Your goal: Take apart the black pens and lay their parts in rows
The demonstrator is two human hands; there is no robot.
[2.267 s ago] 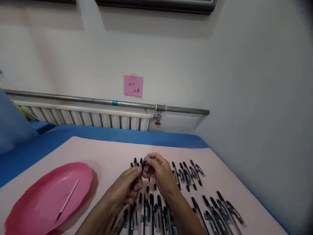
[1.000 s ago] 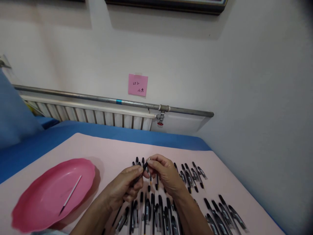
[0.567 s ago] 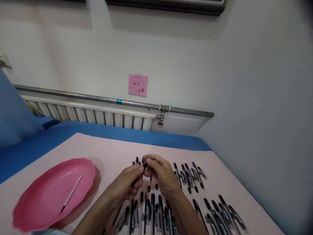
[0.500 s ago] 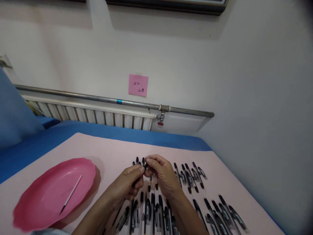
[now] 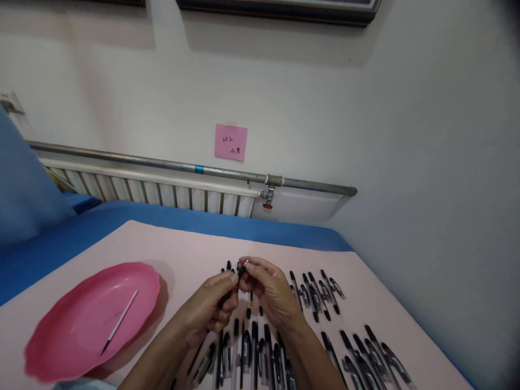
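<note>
Both my hands meet above the pink table point(image 5: 170, 249), working on one black pen point(image 5: 240, 271). My left hand point(image 5: 211, 306) is closed round the pen's barrel. My right hand point(image 5: 270, 290) pinches the pen's upper end between thumb and forefinger. Below and around the hands lie several black pens with clear barrels point(image 5: 252, 346) in rows. More black pens and caps point(image 5: 314, 290) lie to the right.
A pink oval tray point(image 5: 52, 346) at the left holds one thin white refill point(image 5: 119, 322). Blue cloth point(image 5: 122, 219) edges the table at the back. A radiator point(image 5: 142, 189), a pipe and a pink sticky note point(image 5: 231, 142) are on the wall; the right wall stands close.
The hands have stayed together on the pen, with small finger shifts at its upper end. The camera view drifted slightly left and down over the span.
</note>
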